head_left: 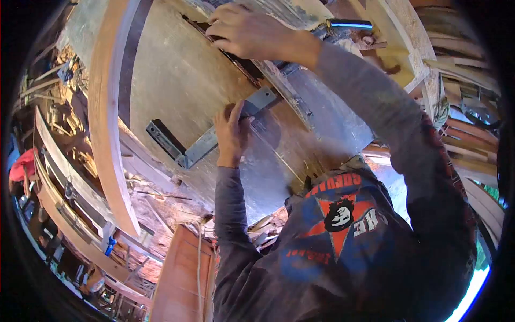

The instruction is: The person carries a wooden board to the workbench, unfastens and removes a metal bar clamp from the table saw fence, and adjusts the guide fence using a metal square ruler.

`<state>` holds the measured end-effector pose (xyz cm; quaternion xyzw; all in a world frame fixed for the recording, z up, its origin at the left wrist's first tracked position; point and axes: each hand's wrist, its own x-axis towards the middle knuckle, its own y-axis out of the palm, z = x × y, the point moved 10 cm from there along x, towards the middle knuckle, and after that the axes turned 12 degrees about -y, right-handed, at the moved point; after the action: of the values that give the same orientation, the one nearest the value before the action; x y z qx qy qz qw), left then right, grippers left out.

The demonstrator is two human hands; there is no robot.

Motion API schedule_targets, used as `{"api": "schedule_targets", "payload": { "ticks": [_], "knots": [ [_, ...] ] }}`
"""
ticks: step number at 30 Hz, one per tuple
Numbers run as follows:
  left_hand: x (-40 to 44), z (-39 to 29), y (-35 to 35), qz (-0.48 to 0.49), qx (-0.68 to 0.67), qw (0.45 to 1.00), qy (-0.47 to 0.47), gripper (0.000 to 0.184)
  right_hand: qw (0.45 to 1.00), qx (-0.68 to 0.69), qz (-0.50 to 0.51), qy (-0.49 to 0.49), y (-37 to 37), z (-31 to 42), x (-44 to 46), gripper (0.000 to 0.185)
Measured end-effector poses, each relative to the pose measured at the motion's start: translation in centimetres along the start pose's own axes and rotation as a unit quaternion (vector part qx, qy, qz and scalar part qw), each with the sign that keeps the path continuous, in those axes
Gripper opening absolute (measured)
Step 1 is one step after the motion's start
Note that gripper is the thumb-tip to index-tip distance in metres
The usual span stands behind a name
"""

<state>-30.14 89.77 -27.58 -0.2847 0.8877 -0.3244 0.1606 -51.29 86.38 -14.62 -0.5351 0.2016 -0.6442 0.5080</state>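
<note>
My left hand is closed round a grey metal angle bar, thumb up and fingers against its side. The bar lies across a flat, worn metal tabletop, and its far end turns into a short dark upright flange. Farther up, my right hand has its fingers bent down over a long dark slot or strip in the metal top. Whatever those fingers grip is hidden beneath them. A thin straight edge runs from the bar toward my body.
A long curved wooden plank stands left of the metal top. Stacked boards fill the right side. A reddish wooden panel is below. At far left, a person in a red top is near more curved timber.
</note>
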Motion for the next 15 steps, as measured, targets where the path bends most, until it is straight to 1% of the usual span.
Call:
{"api": "schedule_targets", "payload": {
  "ticks": [1,2,4,5,6,7,8,10,11,12,14,15],
  "knots": [
    [0.4,-0.7,-0.6,-0.025,0.021,0.999,-0.017,0.058,0.997,-0.007,0.035,-0.070,1.5,0.4,0.9,0.026],
    [0.7,-0.9,-0.6,-0.028,0.019,0.999,-0.025,0.058,0.996,-0.001,0.040,-0.074,2.2,0.2,1.5,0.026],
    [2.0,-0.9,-0.5,-0.024,-0.009,0.999,-0.041,0.059,0.980,-0.079,0.167,-0.068,5.2,-0.4,2.1,0.037],
    [2.1,-0.9,-0.6,-0.025,-0.010,0.998,-0.049,0.059,0.980,-0.073,0.171,-0.072,5.6,-0.1,2.2,0.037],
    [2.2,-1.2,-0.7,-0.030,-0.007,0.999,-0.036,0.059,0.989,-0.010,0.148,0.018,5.5,-1.5,1.9,0.037],
    [2.2,-1.6,-0.8,-0.034,-0.004,0.999,-0.024,0.060,0.985,0.053,0.126,0.108,5.7,-2.9,1.2,0.038],
    [2.3,-1.4,-0.8,-0.033,-0.007,0.999,-0.034,0.060,0.983,0.059,0.134,0.107,6.4,-2.8,0.6,0.038],
    [2.6,-1.1,-0.6,-0.027,-0.018,0.999,-0.037,0.058,0.997,0.042,-0.028,0.061,3.8,-2.0,0.2,0.036],
    [2.8,-0.8,-0.7,-0.024,-0.019,0.999,-0.044,0.058,0.996,0.037,-0.050,0.069,3.8,-2.1,-0.1,0.032],
    [2.9,-0.9,-0.9,-0.022,-0.016,0.999,-0.033,0.058,0.995,0.041,-0.045,0.073,4.3,-2.3,-0.2,0.032],
    [3.2,-1.1,-0.8,-0.012,-0.017,1.000,-0.024,0.058,0.997,0.016,-0.077,0.022,3.7,-1.6,-0.1,0.031],
    [3.3,-1.2,-0.9,-0.014,-0.017,1.000,-0.022,0.058,0.997,0.017,-0.074,0.027,3.7,-1.8,-0.3,0.031]
  ]
}}
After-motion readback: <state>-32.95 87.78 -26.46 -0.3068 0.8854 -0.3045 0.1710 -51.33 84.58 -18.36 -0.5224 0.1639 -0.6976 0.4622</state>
